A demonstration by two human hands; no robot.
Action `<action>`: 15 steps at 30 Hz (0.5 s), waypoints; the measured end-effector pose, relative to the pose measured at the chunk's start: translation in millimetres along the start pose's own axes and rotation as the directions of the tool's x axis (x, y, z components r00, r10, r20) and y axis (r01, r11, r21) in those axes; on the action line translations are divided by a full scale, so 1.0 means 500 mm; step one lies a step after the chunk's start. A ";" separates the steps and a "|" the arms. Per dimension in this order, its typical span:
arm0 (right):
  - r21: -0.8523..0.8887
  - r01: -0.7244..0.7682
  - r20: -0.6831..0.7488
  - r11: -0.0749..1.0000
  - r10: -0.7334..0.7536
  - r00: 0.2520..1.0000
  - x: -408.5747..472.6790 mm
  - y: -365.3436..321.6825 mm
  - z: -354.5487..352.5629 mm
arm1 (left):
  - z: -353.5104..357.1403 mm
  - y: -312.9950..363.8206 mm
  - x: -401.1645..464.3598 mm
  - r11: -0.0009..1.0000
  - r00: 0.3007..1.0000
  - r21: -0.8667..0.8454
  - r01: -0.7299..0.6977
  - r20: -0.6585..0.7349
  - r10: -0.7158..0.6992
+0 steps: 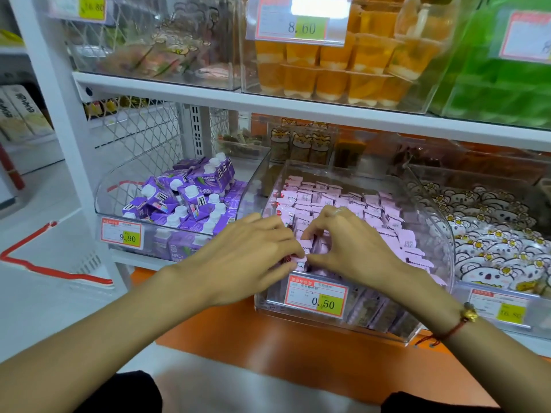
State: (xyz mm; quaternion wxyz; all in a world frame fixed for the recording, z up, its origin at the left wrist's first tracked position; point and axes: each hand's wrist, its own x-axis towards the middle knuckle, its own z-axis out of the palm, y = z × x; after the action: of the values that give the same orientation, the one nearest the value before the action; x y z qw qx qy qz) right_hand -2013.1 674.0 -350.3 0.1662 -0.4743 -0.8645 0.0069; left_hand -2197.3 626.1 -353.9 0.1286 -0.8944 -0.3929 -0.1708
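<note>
Straightening in progress: left hand (247, 248) and right hand (354, 242), fingers curled, each pinch pink packets (366, 204) at the clear bin's (444, 248) front, centre frame. Next, likely, a gentle upright tuck into the row.

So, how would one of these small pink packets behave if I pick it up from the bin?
Probably light: the pink packets are small and flat. Likely floppy, since the crimped edges look like thin film. Packed upright in the clear bin, neighbours may tip when one leaves.
</note>
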 end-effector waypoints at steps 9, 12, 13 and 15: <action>0.578 -0.013 -0.244 0.816 0.188 0.951 -0.002 0.013 -0.038 | -0.028 0.003 -0.006 0.888 0.887 -0.322 0.328 -0.219 -0.407; 0.807 0.081 -0.346 0.585 0.356 0.868 -0.010 0.000 -0.059 | -0.030 0.000 -0.004 0.737 0.822 -0.561 0.378 -0.163 -0.545; 0.873 0.088 -0.317 0.480 0.422 0.850 -0.011 -0.003 -0.066 | -0.029 0.000 -0.002 0.686 0.812 -0.623 0.376 -0.134 -0.568; 0.976 0.049 -0.154 0.214 0.509 0.847 -0.012 -0.010 -0.074 | -0.028 0.002 0.000 0.572 0.802 -0.737 0.359 -0.069 -0.593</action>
State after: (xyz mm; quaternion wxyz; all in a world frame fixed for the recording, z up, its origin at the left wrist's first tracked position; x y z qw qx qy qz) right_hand -2003.1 661.0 -316.4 0.6091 -0.3872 -0.5281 0.4475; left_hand -2199.7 620.3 -341.3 -0.2070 -0.6947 -0.5029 -0.4708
